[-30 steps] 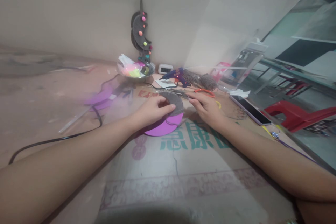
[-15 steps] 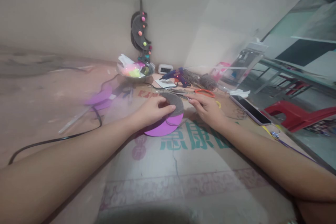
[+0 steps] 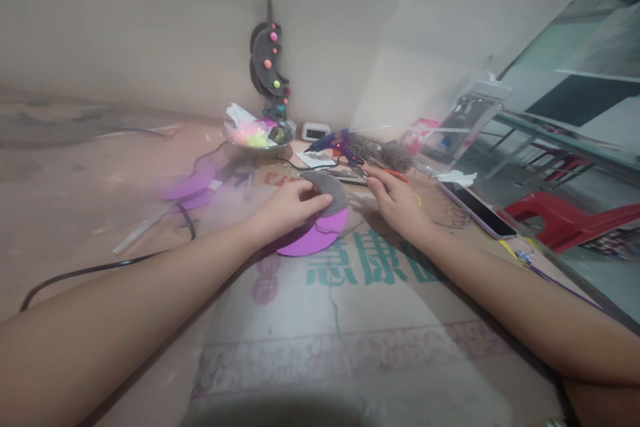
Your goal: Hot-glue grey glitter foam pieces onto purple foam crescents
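The left hand [image 3: 294,205] pinches a purple disc [image 3: 307,239], its far part covered in grey yarn [image 3: 334,195], above printed cardboard [image 3: 280,367]. To the right, the right hand [image 3: 397,200] curls narrowly beside orange-handled scissors [image 3: 399,175]; whether it grips anything, I cannot tell.

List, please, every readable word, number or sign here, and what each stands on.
"康": green print on the cardboard; its neighbours are unclear.
Red print there: too blurred or hidden to read.
White device's display: too small to read.
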The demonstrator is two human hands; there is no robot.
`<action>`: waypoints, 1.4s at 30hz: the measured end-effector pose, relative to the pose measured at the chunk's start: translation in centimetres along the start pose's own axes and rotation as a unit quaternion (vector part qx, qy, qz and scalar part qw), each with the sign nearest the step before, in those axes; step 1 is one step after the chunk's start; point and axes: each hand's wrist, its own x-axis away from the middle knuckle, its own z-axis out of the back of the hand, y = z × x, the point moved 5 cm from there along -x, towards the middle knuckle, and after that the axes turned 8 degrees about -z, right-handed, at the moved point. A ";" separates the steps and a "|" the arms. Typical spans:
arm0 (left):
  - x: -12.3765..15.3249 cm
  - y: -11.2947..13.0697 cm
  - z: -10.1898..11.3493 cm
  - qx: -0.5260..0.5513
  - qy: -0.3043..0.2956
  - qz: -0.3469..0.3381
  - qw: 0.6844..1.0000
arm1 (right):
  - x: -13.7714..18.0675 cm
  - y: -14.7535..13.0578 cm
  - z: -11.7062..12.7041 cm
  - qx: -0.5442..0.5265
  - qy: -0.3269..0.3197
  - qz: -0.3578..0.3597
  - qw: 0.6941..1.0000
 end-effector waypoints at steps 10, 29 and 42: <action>-0.3 -0.3 0.6 0.024 0.032 -0.006 0.999 | -1.3 -0.2 -1.8 -0.007 -0.117 0.047 0.992; -0.5 -0.7 0.8 0.047 0.058 -0.009 0.997 | -11.0 5.0 -1.2 0.083 0.004 -0.107 0.991; -0.7 -1.2 0.4 0.051 0.002 -0.005 0.999 | -12.5 1.7 -6.2 0.018 -0.097 -0.103 0.990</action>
